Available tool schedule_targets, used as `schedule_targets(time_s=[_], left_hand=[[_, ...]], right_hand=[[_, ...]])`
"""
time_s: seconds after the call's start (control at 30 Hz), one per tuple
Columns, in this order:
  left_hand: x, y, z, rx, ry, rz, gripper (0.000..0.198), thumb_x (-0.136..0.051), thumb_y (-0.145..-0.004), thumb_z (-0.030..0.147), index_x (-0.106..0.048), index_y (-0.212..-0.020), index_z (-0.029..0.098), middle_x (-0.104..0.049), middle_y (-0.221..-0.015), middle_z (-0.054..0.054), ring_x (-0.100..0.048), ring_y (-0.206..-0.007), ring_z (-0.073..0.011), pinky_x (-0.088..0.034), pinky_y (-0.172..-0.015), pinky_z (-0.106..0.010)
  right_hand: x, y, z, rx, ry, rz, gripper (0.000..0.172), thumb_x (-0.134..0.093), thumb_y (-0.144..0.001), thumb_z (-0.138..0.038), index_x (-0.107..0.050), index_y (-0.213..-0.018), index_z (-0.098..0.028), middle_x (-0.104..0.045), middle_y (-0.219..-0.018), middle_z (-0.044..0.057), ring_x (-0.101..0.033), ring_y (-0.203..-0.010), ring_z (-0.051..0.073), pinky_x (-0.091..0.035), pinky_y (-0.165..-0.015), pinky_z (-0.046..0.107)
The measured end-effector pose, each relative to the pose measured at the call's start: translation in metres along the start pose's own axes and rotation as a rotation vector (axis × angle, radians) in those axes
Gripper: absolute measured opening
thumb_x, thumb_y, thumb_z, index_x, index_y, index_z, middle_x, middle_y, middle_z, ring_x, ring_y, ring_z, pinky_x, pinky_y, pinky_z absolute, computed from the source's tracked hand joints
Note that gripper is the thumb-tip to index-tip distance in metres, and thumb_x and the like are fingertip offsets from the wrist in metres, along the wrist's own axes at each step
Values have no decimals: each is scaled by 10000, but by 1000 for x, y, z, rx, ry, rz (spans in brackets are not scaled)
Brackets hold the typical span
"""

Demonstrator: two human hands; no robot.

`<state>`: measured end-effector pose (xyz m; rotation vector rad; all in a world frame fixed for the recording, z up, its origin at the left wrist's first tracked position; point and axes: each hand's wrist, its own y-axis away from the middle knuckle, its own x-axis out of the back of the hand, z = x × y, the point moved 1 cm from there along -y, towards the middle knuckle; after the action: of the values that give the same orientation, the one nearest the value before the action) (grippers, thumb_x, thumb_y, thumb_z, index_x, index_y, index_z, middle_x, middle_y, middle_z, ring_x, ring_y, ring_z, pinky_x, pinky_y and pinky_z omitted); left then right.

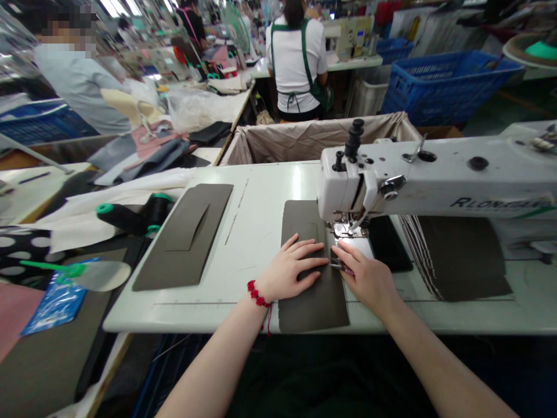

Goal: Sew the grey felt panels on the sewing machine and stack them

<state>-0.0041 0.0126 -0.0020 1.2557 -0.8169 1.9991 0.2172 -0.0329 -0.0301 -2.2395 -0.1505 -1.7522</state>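
My left hand (296, 268) lies flat with fingers spread on a dark grey-brown fabric panel (315, 310), pressing it to the sewing table. My right hand (368, 281) is closed around small metal thread snips (337, 264), mostly hidden by the fingers. Their tips point left at the panel's right edge, close to my left fingertips. Just beyond my right fingers is the lit needle area and presser foot (350, 229) of a white sewing machine (413, 180). A stitched rectangular outline shows faintly on the panel above my left hand.
Another grey-brown panel (187, 238) with a slit flap lies at the table's left. Right of the needle, a stack of panels (461, 258) sits under the machine arm. Black thread cones (126, 219) stand at left. Behind is a cloth-lined bin (278, 142); co-workers sit farther back.
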Motion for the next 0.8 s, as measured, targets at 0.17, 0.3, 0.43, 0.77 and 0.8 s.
schedule_targets(time_s=[0.17,0.3,0.43,0.77,0.8], left_hand=[[1,0,1,27,-7,20,343,-496,-932,327,-593,-1259,293,-459,-1405,-59,-401,-1325,-216,-154,-1187,-471],[1,0,2,35,-3,35,339,-503,-926,335,-600,-1247,293,-478,-1355,-67,-421,-1295,-224,-169,-1182,-485],[1,0,3,38,-3,38,339,-493,-930,337,-599,-1249,293,-475,-1350,-67,-415,-1292,-227,-169,-1180,-488],[-1,1,3,80,21,47,370,-512,-920,370,-579,-1277,303,-463,-1361,-77,-415,-1247,-272,-326,-1066,-470],[-2,1,3,86,23,44,374,-512,-920,371,-574,-1282,301,-471,-1349,-80,-419,-1238,-273,-333,-1053,-464]], right_hand=[[1,0,-1,2,-3,0,458,-475,-916,-283,-485,-1373,-293,-472,-1445,3,-678,-878,181,-533,-655,304],[1,0,-1,2,-9,2,458,-479,-915,-287,-484,-1373,-295,-467,-1449,6,-677,-878,179,-536,-673,310],[0,0,-1,9,-14,0,455,-476,-918,-284,-484,-1374,-288,-467,-1448,0,-677,-884,183,-542,-669,319],[1,0,-1,4,-15,8,460,-467,-914,-276,-488,-1373,-285,-475,-1442,20,-681,-870,191,-543,-665,316],[1,1,-1,5,-18,5,465,-470,-913,-273,-481,-1378,-287,-471,-1445,19,-680,-878,192,-543,-676,317]])
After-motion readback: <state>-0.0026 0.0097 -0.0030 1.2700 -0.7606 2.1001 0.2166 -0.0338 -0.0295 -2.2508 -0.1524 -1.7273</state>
